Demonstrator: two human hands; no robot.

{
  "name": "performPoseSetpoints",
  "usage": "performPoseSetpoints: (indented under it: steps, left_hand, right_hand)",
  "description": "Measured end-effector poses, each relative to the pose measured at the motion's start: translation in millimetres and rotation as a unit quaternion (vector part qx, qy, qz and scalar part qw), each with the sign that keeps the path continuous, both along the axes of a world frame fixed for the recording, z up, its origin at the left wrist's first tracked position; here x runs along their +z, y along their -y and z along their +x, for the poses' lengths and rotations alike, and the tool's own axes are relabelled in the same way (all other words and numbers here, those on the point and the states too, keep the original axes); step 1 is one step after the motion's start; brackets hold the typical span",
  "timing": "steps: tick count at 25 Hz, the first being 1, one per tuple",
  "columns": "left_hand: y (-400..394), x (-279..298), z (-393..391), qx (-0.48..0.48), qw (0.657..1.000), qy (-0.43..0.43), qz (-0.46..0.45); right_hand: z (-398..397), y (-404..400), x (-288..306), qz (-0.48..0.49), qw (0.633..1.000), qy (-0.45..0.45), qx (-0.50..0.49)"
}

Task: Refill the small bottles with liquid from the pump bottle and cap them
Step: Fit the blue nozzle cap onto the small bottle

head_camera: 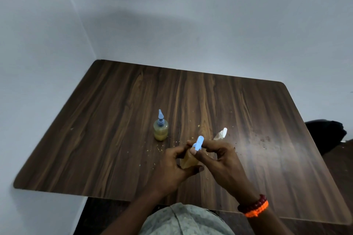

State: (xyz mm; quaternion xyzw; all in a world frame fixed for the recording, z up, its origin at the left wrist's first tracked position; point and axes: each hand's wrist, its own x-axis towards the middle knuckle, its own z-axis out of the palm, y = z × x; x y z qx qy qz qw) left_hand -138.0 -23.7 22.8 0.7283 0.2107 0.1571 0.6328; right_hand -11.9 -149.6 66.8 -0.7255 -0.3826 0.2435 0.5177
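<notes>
Pump bottle [160, 129] with blue pump head is stood upright on the table [107, 139], left of centre, toward the near edge, well apart from both hands. Parked there probably to keep it out of the working zone while capping is done; amber liquid fills roughly the lower half.

Small bottle [188, 161], amber contents, is held just above the table near the middle of the near edge. Left hand [174, 166] is wrapped round its body, thumb underneath at the near side, fingers curled over the top; judged as a steadying grip so the neck is kept still.

Blue cap [198, 142] is pinched at the bottle's top by right hand [217, 158], fingers narrow around it. Likely being seated or twisted on; whether it is threaded cannot be told, blur at the neck.

Second small bottle [219, 135] with white cap is seen just beyond the right hand, tilted; whether it stands on or leans over the table is hidden by the fingers. Looks already capped, so it is set aside.

Crumbs are scattered on the table around the hands. Beaded bracelet [253, 206] is worn on the right wrist.
</notes>
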Motion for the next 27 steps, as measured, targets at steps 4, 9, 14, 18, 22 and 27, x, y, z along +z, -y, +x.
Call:
performPoseSetpoints:
  steps: [4, 9, 14, 18, 22, 27]
  left_hand:
    - [4, 6, 2, 0.049, 0.998, 0.018, 0.019]
    - [9, 6, 6, 0.081, 0.995, 0.025, 0.047]
    - [13, -15, 20, 0.052, 0.998, 0.010, -0.014]
    - [15, -43, 39, 0.093, 0.995, -0.025, -0.026]
    - [12, -51, 71, 0.140, 0.988, -0.055, -0.012]
    - [-5, -56, 100, 0.109, 0.982, -0.152, 0.035]
  right_hand:
    - [-14, -7, -9, 0.024, 0.995, -0.008, -0.094]
    - [-19, -13, -19, 0.033, 0.989, 0.006, -0.141]
    - [-9, -8, -30, -0.019, 0.989, 0.027, -0.146]
    - [5, -7, -40, -0.095, 0.983, 0.076, -0.137]
    - [29, -23, -47, -0.112, 0.983, 0.058, -0.132]
    - [74, -58, -91, -0.148, 0.975, 0.057, -0.155]
